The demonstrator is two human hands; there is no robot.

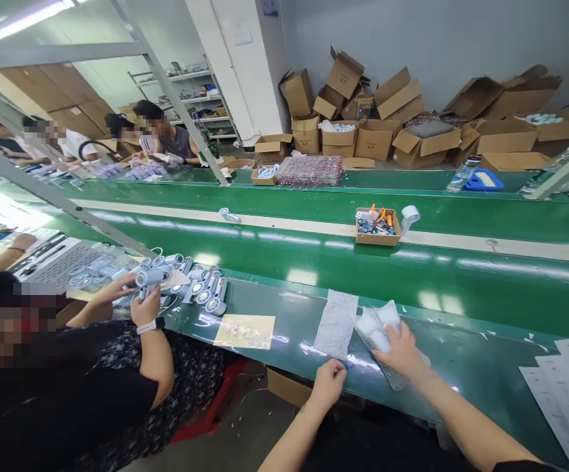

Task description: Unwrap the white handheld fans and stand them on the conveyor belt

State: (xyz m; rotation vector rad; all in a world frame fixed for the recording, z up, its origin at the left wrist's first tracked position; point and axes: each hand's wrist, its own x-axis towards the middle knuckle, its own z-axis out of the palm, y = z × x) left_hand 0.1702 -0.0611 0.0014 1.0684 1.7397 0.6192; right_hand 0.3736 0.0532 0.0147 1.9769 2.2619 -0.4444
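- As the crinkled bag (336, 324) lies flat on the worktop (292, 328), its long axis runs away from the person, far end tipped slightly right.
- Left hand (328, 385): nearer of the two to that bag's near end, just beside it. Fingertips drawn together; cannot tell whether anything small is pinched.
- Right hand (403, 353): to the right of the flat bag, laid over the pile of clear bags (373, 331). Fingers apart and touching the pile; firmness of hold cannot be told.
- Pile: just right of the flat bag, long axis slanting from far left to near right.
- Yellow paper (259, 328): left of the flat bag, apart from it.
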